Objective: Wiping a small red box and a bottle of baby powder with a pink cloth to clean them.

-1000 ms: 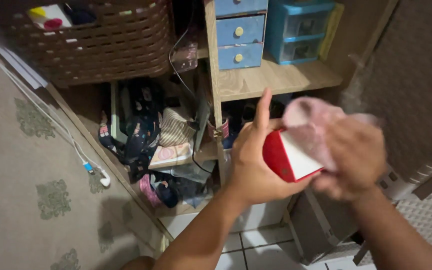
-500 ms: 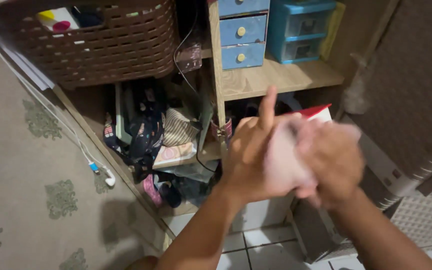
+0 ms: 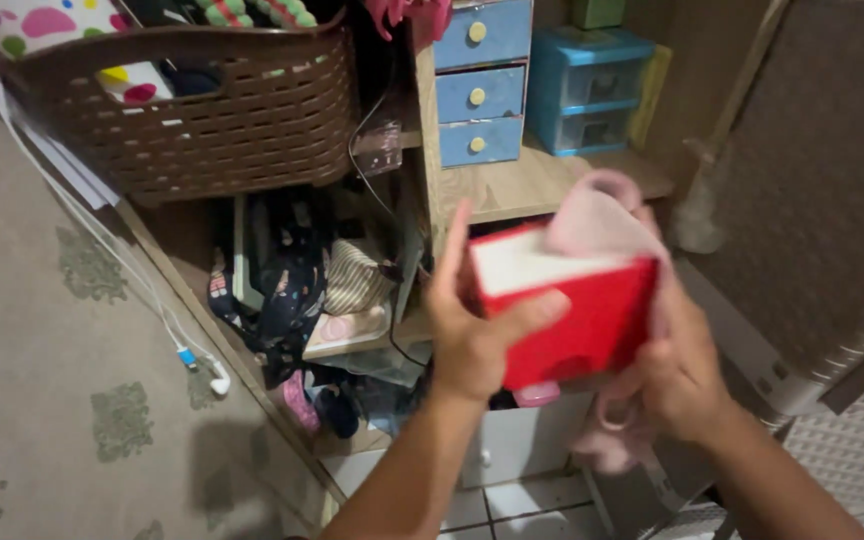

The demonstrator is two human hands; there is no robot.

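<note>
- The left hand is closed around a red box, with the thumb laid across the box's red front face and the forefinger raised straight up along its left edge.
- The left forearm is seen rising from the bottom edge of the view, tilted up and to the right toward the box.
- The right hand is closed on a pink cloth, which is pressed against the right side and underside of the box; the fingers are curled beneath the box's lower right corner.
- The right forearm is seen entering from the bottom right corner, angled up and to the left.
- The box is held in mid-air between both hands, in front of the shelving, with its white top face tilted toward the camera.
- The cloth is draped over the box's upper right corner, and a further fold is seen hanging below the right hand.
- Just behind the box, a wooden shelf is seen, on which a small blue drawer unit with yellow knobs and a light blue plastic organiser are standing side by side.
- To the left of the hands, a lower compartment is filled with a jumble of clothes and bags.
- Above that compartment, a brown woven basket is set.
- Well to the left, a white cable is run down a patterned surface to a plug.
</note>
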